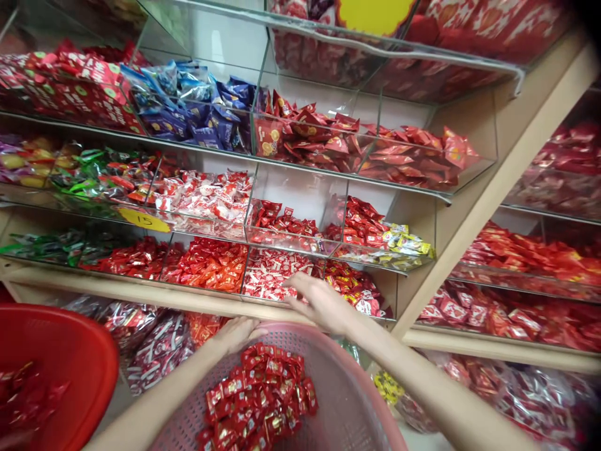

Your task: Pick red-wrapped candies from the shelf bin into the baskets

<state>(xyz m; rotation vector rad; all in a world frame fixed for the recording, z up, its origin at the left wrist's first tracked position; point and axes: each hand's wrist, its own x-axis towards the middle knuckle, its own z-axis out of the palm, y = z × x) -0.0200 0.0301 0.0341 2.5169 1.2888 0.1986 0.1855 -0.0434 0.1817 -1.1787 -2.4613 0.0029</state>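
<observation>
A pink perforated plastic basket (370, 388) is in front of me, with a heap of red-wrapped candies (263, 394) inside. My left hand (237, 335) grips its far rim, close to the wooden shelf edge. Above that rim reaches my right hand (317, 300), its fingers stretched out and slightly apart, with nothing visible in them. They are at the front of a bottom-shelf compartment of red-and-white wrapped candies (267, 269); whether they touch them I cannot tell. Beside these lie red and yellow wrapped candies (352, 285) on the right and orange-red ones (211, 263) on the left.
A red plastic tub (101, 351) with red candies stands at the left. Clear dividers split the shelves into compartments of wrapped sweets, including blue packets (206, 119). A yellow price tag (144, 219) reads 15. Bagged candies (162, 351) lie under the bottom shelf. A slanting wooden post (498, 188) stands right.
</observation>
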